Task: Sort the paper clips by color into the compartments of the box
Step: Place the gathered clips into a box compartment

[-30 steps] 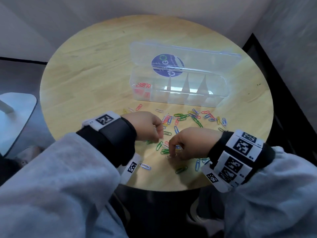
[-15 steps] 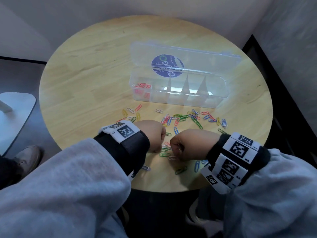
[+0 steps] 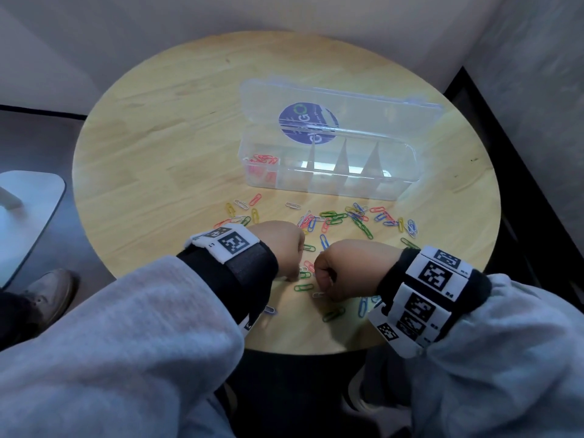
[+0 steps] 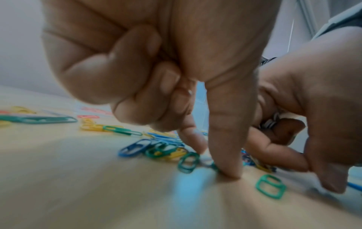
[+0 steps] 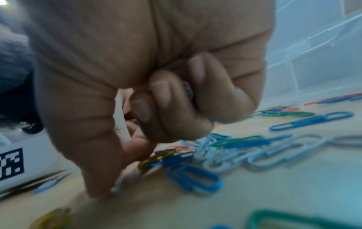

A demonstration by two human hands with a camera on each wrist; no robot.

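On the round wooden desk (image 3: 151, 159) the clear compartment box (image 3: 407, 175) stands at about 1 o'clock from the hands, its lid (image 3: 379, 112) folded back behind it and bearing a round purple sticker (image 3: 308, 126). Its leftmost compartment holds red paper clips (image 3: 264, 160); the other compartments look bare from the head view. Loose paper clips (image 3: 347, 218) in red, yellow, green, blue and white lie scattered on the desk between the box and the hands, a few more at 6 o'clock of the right hand.

The left hand (image 3: 278, 251) is down at the near edge of the scatter, its outer fingers curled into the palm, while the index finger and thumb (image 4: 225, 139) reach down to the desk beside a green clip (image 4: 188, 161); whether they pinch a clip cannot be told, the tips being blurred.

The right hand (image 3: 350, 268), just beside the left at 3 o'clock, is fisted: its curled fingers (image 5: 170, 99) keep a bluish clip (image 5: 189, 91) tucked against the palm, and its thumb and index tip press a pale clip (image 5: 117, 186) against the desk. White and blue clips (image 5: 235, 156) crowd the desk just beyond its knuckles
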